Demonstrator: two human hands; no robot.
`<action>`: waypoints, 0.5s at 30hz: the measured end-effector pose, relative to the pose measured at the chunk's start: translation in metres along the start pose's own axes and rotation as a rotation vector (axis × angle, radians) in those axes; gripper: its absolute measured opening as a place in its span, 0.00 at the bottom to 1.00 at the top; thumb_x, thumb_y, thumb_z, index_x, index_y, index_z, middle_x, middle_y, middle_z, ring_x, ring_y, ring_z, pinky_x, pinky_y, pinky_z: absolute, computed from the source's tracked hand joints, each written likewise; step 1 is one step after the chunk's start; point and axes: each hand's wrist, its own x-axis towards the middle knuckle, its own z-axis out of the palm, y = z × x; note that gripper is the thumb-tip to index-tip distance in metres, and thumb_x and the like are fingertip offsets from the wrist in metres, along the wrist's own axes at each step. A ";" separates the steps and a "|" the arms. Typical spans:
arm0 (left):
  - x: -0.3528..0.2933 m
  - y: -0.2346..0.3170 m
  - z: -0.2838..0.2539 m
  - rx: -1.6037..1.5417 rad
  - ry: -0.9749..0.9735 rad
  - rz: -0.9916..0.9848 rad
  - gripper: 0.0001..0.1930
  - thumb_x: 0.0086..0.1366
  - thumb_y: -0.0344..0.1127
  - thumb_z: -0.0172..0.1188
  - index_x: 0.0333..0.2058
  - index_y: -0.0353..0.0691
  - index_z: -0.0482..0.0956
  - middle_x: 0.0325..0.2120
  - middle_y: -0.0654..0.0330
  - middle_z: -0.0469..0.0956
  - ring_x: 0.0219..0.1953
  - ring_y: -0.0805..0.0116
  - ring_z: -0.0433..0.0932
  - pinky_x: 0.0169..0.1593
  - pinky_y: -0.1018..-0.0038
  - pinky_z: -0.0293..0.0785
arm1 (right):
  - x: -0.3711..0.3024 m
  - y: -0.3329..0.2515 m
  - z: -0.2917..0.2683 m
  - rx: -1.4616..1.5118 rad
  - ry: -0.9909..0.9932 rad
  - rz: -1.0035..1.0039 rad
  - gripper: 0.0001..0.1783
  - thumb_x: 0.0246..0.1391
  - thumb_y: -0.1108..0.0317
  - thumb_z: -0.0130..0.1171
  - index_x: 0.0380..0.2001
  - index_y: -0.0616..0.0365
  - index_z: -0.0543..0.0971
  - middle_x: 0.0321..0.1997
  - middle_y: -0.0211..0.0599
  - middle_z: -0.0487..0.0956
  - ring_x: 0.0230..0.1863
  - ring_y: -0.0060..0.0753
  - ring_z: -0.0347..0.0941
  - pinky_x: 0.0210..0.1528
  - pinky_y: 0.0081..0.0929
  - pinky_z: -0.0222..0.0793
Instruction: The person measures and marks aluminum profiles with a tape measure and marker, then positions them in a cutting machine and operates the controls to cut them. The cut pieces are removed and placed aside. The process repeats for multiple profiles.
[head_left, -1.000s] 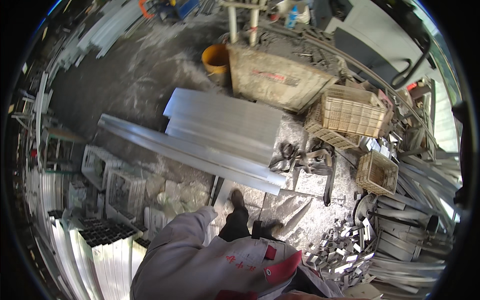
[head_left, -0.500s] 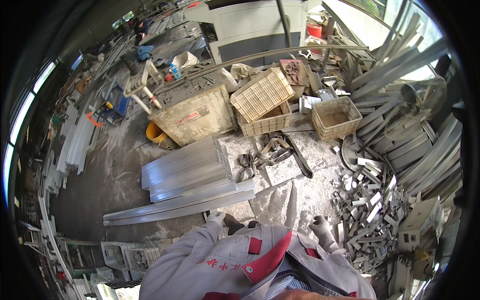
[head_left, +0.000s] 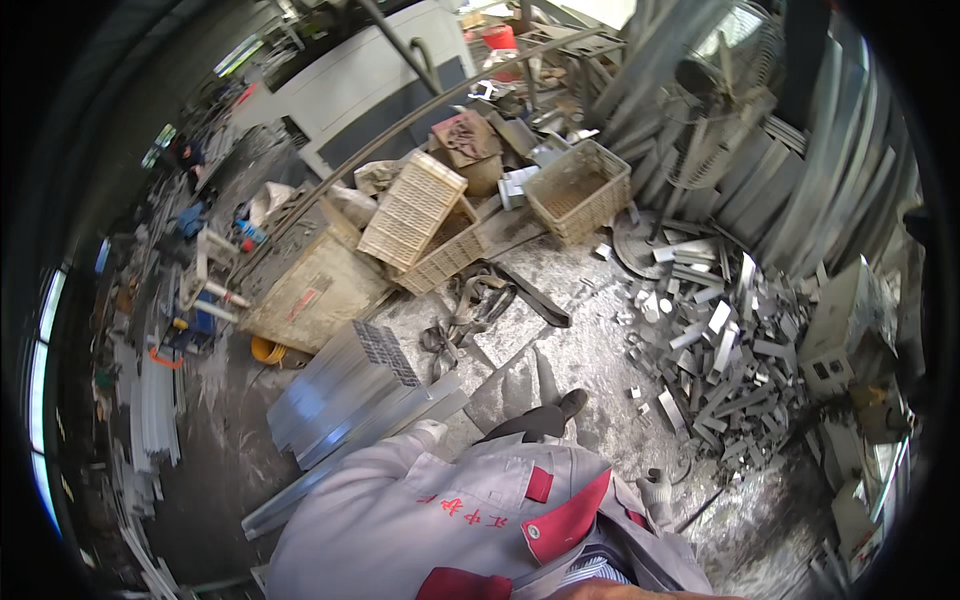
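Note:
My left hand (head_left: 430,429), in a pale work glove, hangs at the edge of my grey sleeve, close to the near ends of the stacked silvery metal profiles (head_left: 345,395). Its fingers are mostly hidden, so I cannot tell their pose. On my other side, my right hand (head_left: 655,490) hangs low in a light glove with dark fingertips. Its fingers look loosely bent and apart, with nothing visible in them. The heap of short metal offcuts (head_left: 735,350) lies on the floor beyond it. One dark shoe (head_left: 573,402) shows ahead of my body.
Plastic crates (head_left: 575,190) and a dirty pale board (head_left: 310,290) stand ahead. Dark straps (head_left: 480,305) lie on the floor before them. Long profiles lean beside a standing fan (head_left: 700,100) at the right. A pale box (head_left: 845,320) sits past the offcuts.
My view has swung to the right, so the crates and profiles now sit farther left. One leg has come forward. The right hand hangs lower in the view.

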 end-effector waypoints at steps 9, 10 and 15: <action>0.139 0.304 0.083 0.103 -0.558 0.399 0.20 0.70 0.51 0.63 0.49 0.42 0.88 0.32 0.58 0.85 0.31 0.65 0.79 0.36 0.63 0.75 | -0.098 0.019 -0.047 0.107 0.155 0.343 0.34 0.48 0.53 0.74 0.56 0.61 0.82 0.49 0.51 0.88 0.50 0.48 0.86 0.56 0.38 0.81; 0.132 0.350 0.107 0.094 -0.590 0.409 0.20 0.70 0.52 0.64 0.48 0.41 0.88 0.30 0.60 0.83 0.29 0.67 0.77 0.34 0.66 0.73 | -0.104 0.019 -0.061 0.149 0.229 0.351 0.35 0.48 0.53 0.74 0.57 0.61 0.82 0.49 0.51 0.88 0.50 0.49 0.86 0.57 0.39 0.81; 0.071 0.544 0.201 0.337 -0.763 0.496 0.18 0.67 0.47 0.71 0.43 0.36 0.86 0.25 0.67 0.78 0.25 0.76 0.72 0.30 0.74 0.66 | -0.146 0.032 -0.080 0.414 0.526 0.594 0.34 0.47 0.57 0.74 0.56 0.63 0.82 0.48 0.52 0.88 0.49 0.45 0.87 0.55 0.36 0.80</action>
